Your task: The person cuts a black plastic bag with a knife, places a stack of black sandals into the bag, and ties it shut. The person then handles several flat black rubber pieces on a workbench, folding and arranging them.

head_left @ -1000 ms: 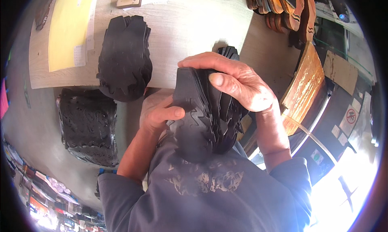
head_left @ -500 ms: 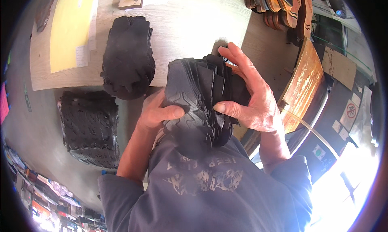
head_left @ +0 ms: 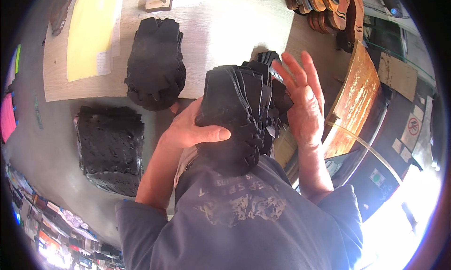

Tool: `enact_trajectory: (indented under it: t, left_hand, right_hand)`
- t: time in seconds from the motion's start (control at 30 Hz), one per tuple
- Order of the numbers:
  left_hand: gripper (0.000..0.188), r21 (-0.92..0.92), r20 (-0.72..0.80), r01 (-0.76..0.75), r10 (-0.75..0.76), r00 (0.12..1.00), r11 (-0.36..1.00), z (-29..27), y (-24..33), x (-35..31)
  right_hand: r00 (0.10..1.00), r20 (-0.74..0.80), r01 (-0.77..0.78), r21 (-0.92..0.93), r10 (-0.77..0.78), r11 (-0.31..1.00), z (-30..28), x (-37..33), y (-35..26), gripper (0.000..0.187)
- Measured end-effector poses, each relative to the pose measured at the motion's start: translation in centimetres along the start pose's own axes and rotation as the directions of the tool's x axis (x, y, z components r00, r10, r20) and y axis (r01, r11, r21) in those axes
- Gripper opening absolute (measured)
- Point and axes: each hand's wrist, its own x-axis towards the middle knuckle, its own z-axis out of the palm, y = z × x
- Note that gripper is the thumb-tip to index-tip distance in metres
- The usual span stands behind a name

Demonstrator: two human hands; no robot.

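Observation:
A thick bundle of flat black cut pieces (head_left: 230,101) with notched edges is held in front of my chest. My left hand (head_left: 188,129) is closed round its left side, thumb across the front face and the other fingers hidden behind. Beside the bundle's right side, my right hand (head_left: 305,112) has its fingers spread and stretched upward, with nothing gripped in them. The pieces on that side fan apart unevenly. On the table, left of the held bundle, a second stack of similar black pieces (head_left: 155,63) reaches the near edge.
Below the table's left part sits a black, lumpy-topped block (head_left: 110,143) with shiny sides. Yellow paper (head_left: 91,35) and a small box (head_left: 158,4) lie on the table (head_left: 211,30). Orange-brown curved pieces (head_left: 319,7) stand at the far right, above a worn wooden board (head_left: 352,105).
My right thumb has come off the bundle's front, and that hand has opened to the right. The bundle has turned and shifted slightly right, with my left hand still on it.

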Motion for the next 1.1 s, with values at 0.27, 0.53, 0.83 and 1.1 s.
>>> enact_trajectory:
  t: [0.27, 0.53, 0.83, 1.1]
  left_hand:
    - [0.092, 0.184, -0.125, -0.018, 0.042, 0.991, 0.983, 2.8, 1.0, 0.1]
    - [0.093, 0.178, -0.42, 0.02, 0.058, 0.906, 0.984, 0.8, -2.2, 2.7]
    - [0.081, -0.029, -0.459, -0.15, 0.12, 0.88, 0.988, 1.7, -4.5, 4.3]
    - [0.058, -0.253, -0.419, -0.326, 0.2, 0.885, 0.911, 2.5, -9.4, 5.5]
  right_hand:
    - [0.963, 0.062, -0.233, -0.288, 0.261, 0.929, 1.7, -1.5, 2.2, 0.104]
    - [0.948, 0.112, -0.229, -0.412, 0.299, 0.882, -1.7, 1.3, 6.8, 0.141]
    - [0.914, 0.151, -0.229, -0.575, 0.377, 0.785, -4.0, 2.5, 7.8, 0.138]
    - [0.752, 0.261, -0.228, -0.759, 0.605, 0.61, -3.2, 7.3, 3.4, 0.123]
